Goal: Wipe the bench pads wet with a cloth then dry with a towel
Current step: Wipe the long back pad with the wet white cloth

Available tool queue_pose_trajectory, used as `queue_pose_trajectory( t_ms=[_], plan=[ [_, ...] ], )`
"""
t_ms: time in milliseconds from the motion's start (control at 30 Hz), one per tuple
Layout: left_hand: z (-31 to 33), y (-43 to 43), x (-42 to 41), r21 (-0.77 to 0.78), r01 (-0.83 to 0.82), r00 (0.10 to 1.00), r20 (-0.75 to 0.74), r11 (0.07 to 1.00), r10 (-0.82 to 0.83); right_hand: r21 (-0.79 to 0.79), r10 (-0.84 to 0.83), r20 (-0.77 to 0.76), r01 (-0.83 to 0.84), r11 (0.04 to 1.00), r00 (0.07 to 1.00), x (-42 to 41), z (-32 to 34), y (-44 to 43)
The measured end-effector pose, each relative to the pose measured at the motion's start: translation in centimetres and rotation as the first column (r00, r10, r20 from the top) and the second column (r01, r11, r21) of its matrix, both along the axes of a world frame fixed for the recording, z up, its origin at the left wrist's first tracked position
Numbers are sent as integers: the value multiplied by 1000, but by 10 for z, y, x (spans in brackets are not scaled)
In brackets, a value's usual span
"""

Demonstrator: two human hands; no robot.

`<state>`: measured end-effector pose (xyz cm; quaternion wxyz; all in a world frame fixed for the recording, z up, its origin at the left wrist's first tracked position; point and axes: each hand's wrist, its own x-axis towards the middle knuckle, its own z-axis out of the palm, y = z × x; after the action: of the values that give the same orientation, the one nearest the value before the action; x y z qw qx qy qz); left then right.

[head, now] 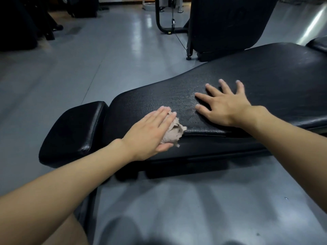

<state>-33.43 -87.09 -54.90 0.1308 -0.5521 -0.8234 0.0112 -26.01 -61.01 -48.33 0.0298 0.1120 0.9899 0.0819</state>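
A long black bench pad (256, 82) runs from the middle to the right, with a smaller black seat pad (74, 128) at its left end. My left hand (150, 131) lies flat with straight fingers on a crumpled beige cloth (174, 132), pressing it onto the near left corner of the long pad. My right hand (224, 105) rests flat on the pad with fingers spread, holding nothing. Between the two hands the pad surface shows dull wet streaks.
Grey gym floor (88, 59) surrounds the bench. Another black padded machine (230, 23) with a metal frame stands just behind the bench. Dark equipment (21, 23) fills the far left. My bare knee (67, 234) shows at the bottom left.
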Motion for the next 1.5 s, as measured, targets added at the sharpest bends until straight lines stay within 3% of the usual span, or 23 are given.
queue_pose_trajectory(
  t_ms=[167,433,533,633,733,1000,1100,1167,1233,1300,1333,1367,1433,1500],
  plan=[
    [7,30,3,-4,54,998,-20,999,-54,-55,-52,-33,51,997,998,2,-5,5],
    [0,-21,-8,-52,-9,1000,-2,999,9,-63,-36,-52,33,997,998,3,-3,1],
    [5,2,-1,-21,30,1000,-8,999,-30,-49,-25,-35,23,999,999,11,4,4],
    [14,57,14,26,107,994,16,994,-107,35,-150,15,150,988,989,41,12,30],
    [20,93,25,58,158,987,20,986,-159,-11,-296,-37,296,955,954,63,14,52],
    [6,31,4,-16,116,993,-33,993,-116,-55,-260,-120,255,965,958,69,8,53],
    [15,59,14,-10,152,986,-62,988,-152,-91,-254,-174,242,966,951,69,8,47],
    [27,103,37,15,206,978,-24,978,-206,-200,-246,-285,194,960,926,74,9,45],
    [36,139,57,-6,218,975,47,976,-217,-466,-350,-517,87,881,781,85,10,37],
    [40,151,61,-21,206,974,96,978,-203,-674,-588,-672,-41,738,451,102,11,21],
    [40,148,60,-20,207,972,121,978,-203,-703,-659,-695,-75,707,288,109,9,9],
    [42,141,57,-9,216,964,159,976,-211,-710,-689,-700,-90,698,187,114,4,-6],
    [46,127,49,14,223,941,258,975,-219,-709,-698,-705,-112,696,127,116,-11,-40],
    [52,113,37,-17,197,932,315,980,-181,-699,-688,-714,-83,710,131,108,-26,-72]
  ],
)
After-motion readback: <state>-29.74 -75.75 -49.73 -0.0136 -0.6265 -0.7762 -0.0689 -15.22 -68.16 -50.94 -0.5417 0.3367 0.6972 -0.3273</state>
